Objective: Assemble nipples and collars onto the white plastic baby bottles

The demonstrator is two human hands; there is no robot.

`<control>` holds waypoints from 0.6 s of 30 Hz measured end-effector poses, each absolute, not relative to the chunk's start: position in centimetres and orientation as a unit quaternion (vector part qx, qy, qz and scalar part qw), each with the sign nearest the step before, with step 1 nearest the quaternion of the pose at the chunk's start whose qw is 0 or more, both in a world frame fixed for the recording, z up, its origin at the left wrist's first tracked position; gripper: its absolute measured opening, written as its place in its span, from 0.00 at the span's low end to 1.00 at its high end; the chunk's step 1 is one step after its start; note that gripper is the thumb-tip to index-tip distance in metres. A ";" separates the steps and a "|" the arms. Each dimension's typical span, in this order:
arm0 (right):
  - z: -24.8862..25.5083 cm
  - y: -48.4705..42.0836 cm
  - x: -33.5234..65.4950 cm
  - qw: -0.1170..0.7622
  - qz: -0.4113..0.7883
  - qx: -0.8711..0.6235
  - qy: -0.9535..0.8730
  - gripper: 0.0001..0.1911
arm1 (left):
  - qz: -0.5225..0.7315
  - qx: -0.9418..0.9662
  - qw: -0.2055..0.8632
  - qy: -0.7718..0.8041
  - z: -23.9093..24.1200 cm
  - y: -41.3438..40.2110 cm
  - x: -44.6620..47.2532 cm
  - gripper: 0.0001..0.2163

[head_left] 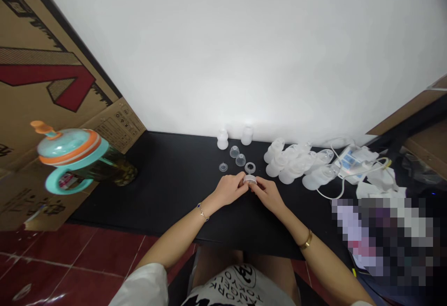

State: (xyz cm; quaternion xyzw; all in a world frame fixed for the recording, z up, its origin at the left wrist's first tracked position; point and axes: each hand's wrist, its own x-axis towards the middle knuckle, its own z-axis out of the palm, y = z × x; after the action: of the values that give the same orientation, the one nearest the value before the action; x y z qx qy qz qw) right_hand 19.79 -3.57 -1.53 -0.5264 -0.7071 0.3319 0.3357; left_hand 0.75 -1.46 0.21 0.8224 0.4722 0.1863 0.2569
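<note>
Both my hands meet over a black mat [174, 189]. My left hand [228, 188] and my right hand [267, 193] pinch the same small clear plastic ring-shaped part [250, 180] between their fingertips. Just beyond it lies a clear ring [250, 167], a small disc [223, 167] and two clear domed caps [237, 156]. Two small white bottles [222, 139] stand upright near the wall.
A heap of clear bottles [296, 164] lies at the right, beside a white device with tubing [352, 161]. A teal and orange handled cup [75, 157] stands at the left before cardboard boxes [42, 78]. Red floor tiles lie nearest me.
</note>
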 end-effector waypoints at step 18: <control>-1.6 -3.5 19.8 0.336 0.334 -0.531 -0.703 0.19 | 0.182 0.823 0.250 0.476 0.2 -1.5 0.8 0.09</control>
State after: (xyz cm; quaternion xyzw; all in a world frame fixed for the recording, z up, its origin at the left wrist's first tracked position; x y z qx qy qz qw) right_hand 19.76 -3.51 -1.63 -0.5311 -0.7027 0.3339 0.3358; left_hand 0.78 -1.49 0.19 0.8233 0.4759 0.1818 0.2501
